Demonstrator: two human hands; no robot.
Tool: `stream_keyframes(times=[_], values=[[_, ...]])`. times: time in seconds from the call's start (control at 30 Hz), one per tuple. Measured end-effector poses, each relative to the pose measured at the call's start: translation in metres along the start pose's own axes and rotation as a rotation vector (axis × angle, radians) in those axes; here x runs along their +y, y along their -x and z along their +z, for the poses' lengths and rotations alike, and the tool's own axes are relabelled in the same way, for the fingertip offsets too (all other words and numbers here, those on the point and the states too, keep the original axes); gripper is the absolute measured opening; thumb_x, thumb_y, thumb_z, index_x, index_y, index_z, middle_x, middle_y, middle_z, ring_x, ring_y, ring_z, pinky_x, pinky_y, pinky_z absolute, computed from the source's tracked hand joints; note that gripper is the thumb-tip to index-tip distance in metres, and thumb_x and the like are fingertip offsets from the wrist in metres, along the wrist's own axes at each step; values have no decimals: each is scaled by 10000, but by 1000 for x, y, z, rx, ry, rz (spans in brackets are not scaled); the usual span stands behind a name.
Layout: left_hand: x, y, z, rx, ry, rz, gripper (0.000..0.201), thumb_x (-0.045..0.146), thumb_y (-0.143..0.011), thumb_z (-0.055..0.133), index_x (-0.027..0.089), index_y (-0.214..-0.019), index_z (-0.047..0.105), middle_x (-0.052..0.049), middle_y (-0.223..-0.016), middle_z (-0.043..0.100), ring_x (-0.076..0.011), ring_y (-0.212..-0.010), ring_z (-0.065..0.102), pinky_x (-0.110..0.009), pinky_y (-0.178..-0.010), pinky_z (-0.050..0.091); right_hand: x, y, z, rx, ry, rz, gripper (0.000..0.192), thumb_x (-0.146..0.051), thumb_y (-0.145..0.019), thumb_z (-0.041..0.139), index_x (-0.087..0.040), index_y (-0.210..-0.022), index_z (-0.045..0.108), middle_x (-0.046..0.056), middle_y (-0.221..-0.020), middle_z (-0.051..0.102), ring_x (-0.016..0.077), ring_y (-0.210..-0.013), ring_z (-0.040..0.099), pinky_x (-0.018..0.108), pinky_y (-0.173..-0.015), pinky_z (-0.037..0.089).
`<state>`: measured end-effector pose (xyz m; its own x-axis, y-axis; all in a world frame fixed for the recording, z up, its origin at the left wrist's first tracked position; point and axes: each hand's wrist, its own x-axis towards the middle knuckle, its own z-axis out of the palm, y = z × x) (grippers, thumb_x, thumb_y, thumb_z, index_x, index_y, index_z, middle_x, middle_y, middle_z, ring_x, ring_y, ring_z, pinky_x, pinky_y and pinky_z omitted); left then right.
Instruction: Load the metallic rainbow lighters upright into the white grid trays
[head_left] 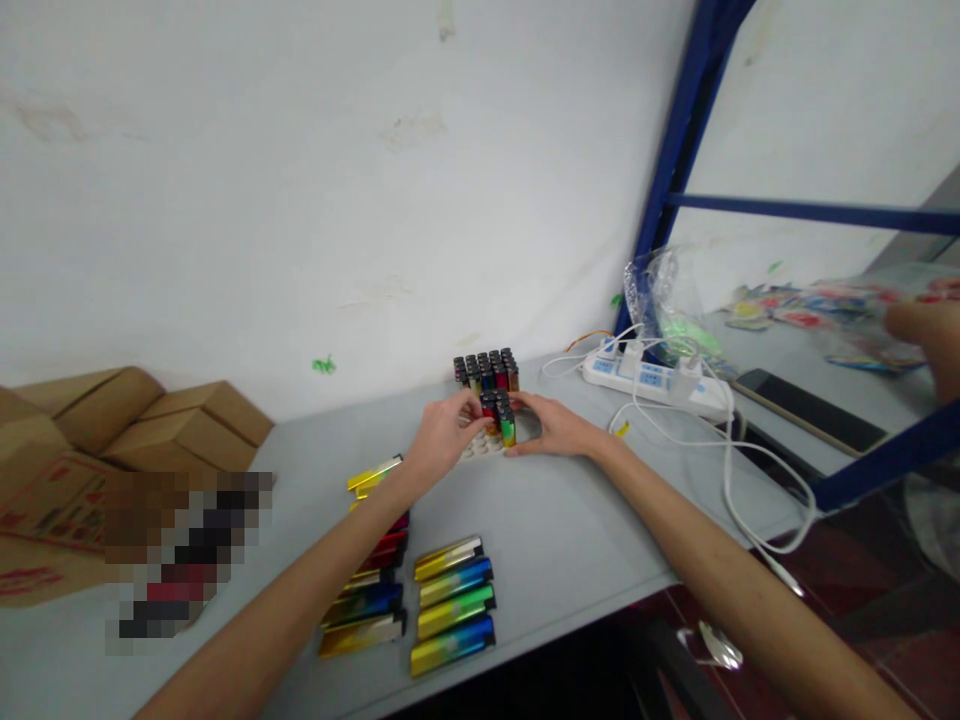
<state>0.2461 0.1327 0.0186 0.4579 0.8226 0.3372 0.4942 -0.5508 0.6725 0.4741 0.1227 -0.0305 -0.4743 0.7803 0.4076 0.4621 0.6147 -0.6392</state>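
Wall, white and scuffed, fills the upper view; a blue metal frame (679,140) stands at the right against it.

Counter (570,540), pale grey, runs from lower left to the frame. I note cardboard boxes (150,410) stacked at its far left by the wall.

White power strip (652,382) lies on the counter near the frame, plugs and white cables (731,460) trailing off the edge. A clear plastic bag (664,300) sits just behind it. A dark phone (810,408) lies on the surface beyond the frame, and a second person's hand (926,335), blurred, shows at the far right edge.

Loose lighters (450,605), metallic gold, blue and green, lie flat in two rows on the near counter, below my left forearm.

White tray (480,447) sits mid-counter, near the wall. Upright lighters (487,372) fill its back rows; the front holes are bare.

Left hand (442,435) and right hand (559,425) meet at the tray's front. A small group of standing lighters (501,415) is between them. Left fingers (472,405) are narrowed against that group's left side; right fingers (525,405) touch its right side. I cannot tell whether either hand truly grips one lighter or only steadies it.
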Motion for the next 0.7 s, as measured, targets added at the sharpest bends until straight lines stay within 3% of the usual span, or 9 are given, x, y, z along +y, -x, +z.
stream_keyframes(times=[0.23, 0.33, 0.5, 0.57, 0.7], values=[[16, 17, -12, -34, -124, 25, 202, 367, -850, 659, 169, -889, 663, -57, -880, 727, -196, -811, 689, -362, -815, 579, 1, 0, 0, -8, 0, 12, 894, -445, -668, 856, -184, -1420, 450, 152, -1324, 625, 295, -1157, 632, 454, -1017, 487], [33, 52, -24, -56, -303, 90, 212, 374, -915, 581, 191, -953, 680, -65, -985, 725, -211, -922, 683, -392, -913, 548, 0, 0, -1, -9, 12, 33, 887, -449, -666, 857, -182, -1414, 462, 153, -1315, 631, 299, -1160, 632, 455, -1017, 488], [57, 133, -34, -142, -565, 253, 372, 402, -936, 542, 262, -1274, 602, -100, -1364, 584, -275, -1246, 570, -447, -1045, 499, 0, 1, -2, -19, 20, 11, 866, -469, -686, 841, -191, -1415, 466, 140, -1340, 620, 290, -1171, 631, 443, -1029, 492], [62, 159, -35, -137, -670, 324, 424, 411, -921, 557, 276, -1321, 582, -103, -1390, 573, -304, -1296, 530, -473, -1045, 501, 2, 1, -2, -18, 29, 12, 868, -480, -691, 836, -188, -1419, 462, 143, -1332, 624, 297, -1169, 633, 453, -1024, 497], [62, 185, -34, -174, -796, 406, 653, 539, -876, 584, 232, -1445, 488, -137, -1458, 524, -341, -1334, 494, -480, -1020, 518, 3, 2, -1, -16, 50, 13, 871, -489, -694, 833, -182, -1418, 460, 146, -1309, 636, 303, -1157, 638, 463, -1021, 500]])
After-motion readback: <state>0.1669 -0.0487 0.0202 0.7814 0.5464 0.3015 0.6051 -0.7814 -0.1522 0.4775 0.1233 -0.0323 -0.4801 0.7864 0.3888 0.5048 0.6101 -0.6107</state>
